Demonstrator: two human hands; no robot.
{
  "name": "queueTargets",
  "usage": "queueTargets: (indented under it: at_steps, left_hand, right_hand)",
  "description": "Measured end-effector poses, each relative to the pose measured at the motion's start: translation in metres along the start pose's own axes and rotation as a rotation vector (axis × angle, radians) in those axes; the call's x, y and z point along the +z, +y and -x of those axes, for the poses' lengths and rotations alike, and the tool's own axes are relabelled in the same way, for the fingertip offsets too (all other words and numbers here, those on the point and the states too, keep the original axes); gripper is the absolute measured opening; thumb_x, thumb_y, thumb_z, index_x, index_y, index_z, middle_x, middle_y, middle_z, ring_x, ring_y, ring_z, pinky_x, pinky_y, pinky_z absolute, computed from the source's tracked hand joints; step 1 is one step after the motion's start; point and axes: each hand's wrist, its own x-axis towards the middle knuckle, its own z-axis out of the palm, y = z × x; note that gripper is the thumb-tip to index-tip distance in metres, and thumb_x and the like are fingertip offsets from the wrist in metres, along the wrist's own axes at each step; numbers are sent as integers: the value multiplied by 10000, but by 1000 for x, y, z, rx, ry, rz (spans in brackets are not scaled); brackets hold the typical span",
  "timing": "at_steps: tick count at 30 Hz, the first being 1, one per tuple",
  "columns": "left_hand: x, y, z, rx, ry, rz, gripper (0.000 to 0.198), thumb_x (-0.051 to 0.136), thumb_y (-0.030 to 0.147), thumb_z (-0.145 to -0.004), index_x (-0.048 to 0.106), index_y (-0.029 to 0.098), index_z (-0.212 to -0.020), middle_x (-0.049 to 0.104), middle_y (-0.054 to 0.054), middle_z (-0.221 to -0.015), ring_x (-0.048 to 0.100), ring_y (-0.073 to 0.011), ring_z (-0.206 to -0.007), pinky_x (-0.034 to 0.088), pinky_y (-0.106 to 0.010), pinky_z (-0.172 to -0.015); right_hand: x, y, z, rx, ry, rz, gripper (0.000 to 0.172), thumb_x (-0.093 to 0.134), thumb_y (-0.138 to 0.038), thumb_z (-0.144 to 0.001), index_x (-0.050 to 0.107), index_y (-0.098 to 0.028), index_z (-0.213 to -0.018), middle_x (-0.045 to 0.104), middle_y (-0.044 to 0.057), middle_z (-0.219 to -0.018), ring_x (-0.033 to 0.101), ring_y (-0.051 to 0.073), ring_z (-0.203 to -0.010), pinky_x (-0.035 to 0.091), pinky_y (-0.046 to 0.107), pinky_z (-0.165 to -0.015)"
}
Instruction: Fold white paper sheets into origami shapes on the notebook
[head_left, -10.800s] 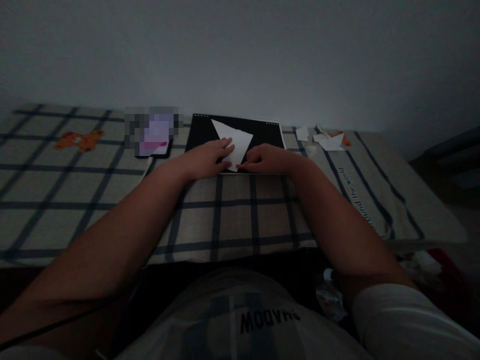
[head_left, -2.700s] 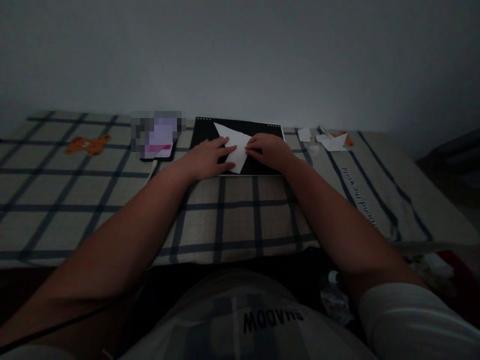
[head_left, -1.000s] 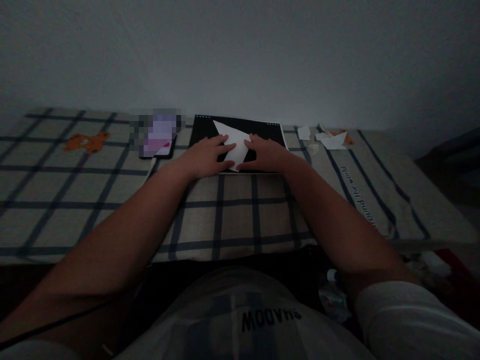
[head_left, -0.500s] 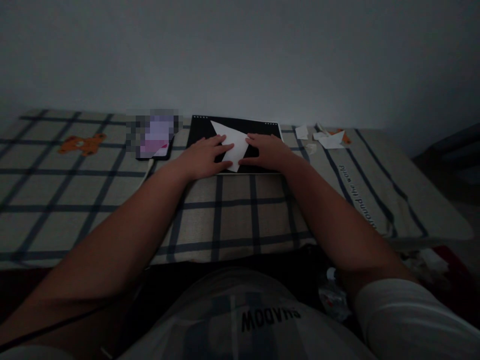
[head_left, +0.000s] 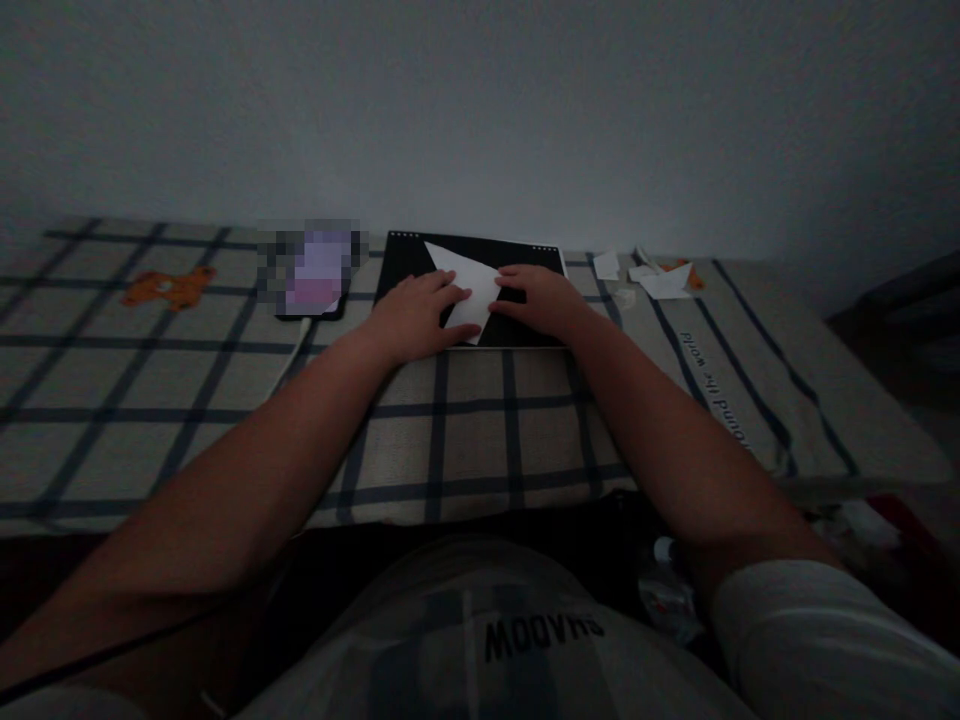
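Note:
A pointed, folded white paper (head_left: 474, 290) lies on a black board (head_left: 409, 255) with small holes along its far edge. My left hand (head_left: 426, 310) rests on the board with its fingers apart, the fingertips and thumb on the paper's left and lower part. On the other side, my right hand (head_left: 538, 298) has its fingers spread, and the fingertips touch the paper's right edge. Neither hand is closed round anything; both press flat from above.
A phone (head_left: 319, 275) with a white cable (head_left: 291, 355) lies left of the board, and an orange bear-shaped piece (head_left: 171, 288) farther left. Paper scraps (head_left: 606, 265) and a folded paper (head_left: 664, 282) lie right. A plastic bottle (head_left: 666, 590) is below the table edge.
My left thumb has slid a little to the right along the paper's lower part. My right thumb has moved slightly up and away from the lower tip.

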Motion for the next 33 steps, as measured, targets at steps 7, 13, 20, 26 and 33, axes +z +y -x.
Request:
queueTargets:
  at_steps: [7,13,20,26,33]
  left_hand:
    - [2,-2,0,7,12,4,709,619,627,-1053,574,233,-1641,420,-130,-1803,395,-339,-1669,295,-545,-1372]
    - [1,0,0,-5,9,-3,700,632,604,-1056,579,222,-1640,413,-135,-1806,386,-352,-1673,291,-535,-1378]
    - [1,0,0,-4,8,6,707,627,618,-1057,572,231,-1645,403,-135,-1811,379,-358,-1676,284,-559,-1382]
    - [0,1,0,-6,8,7,701,637,610,-1055,578,225,-1638,398,-138,-1813,386,-363,-1672,282,-561,-1387]
    - [2,-1,-1,-1,12,-12,695,649,596,-1048,590,212,-1625,405,-154,-1806,395,-347,-1669,308,-544,-1372]
  right_hand:
    - [3,7,0,-12,47,3,450,735,-469,-1032,789,-230,-1409,697,138,-1558,628,351,-1438,481,557,-1199]
    - [-9,2,4,-93,94,60,295,728,-452,-1022,866,-265,-1203,746,129,-1403,620,379,-1339,421,593,-1175]
    - [-13,-11,4,-97,10,112,305,592,-353,-1053,868,-243,-1123,787,140,-1250,622,385,-1222,443,580,-1059]
    - [-14,-13,5,-143,2,127,255,614,-298,-1017,850,-216,-1067,801,136,-1196,641,351,-1160,453,513,-1003]
    - [-11,-14,2,-200,-28,127,218,622,-254,-997,830,-199,-1036,815,135,-1175,656,328,-1111,442,452,-932]
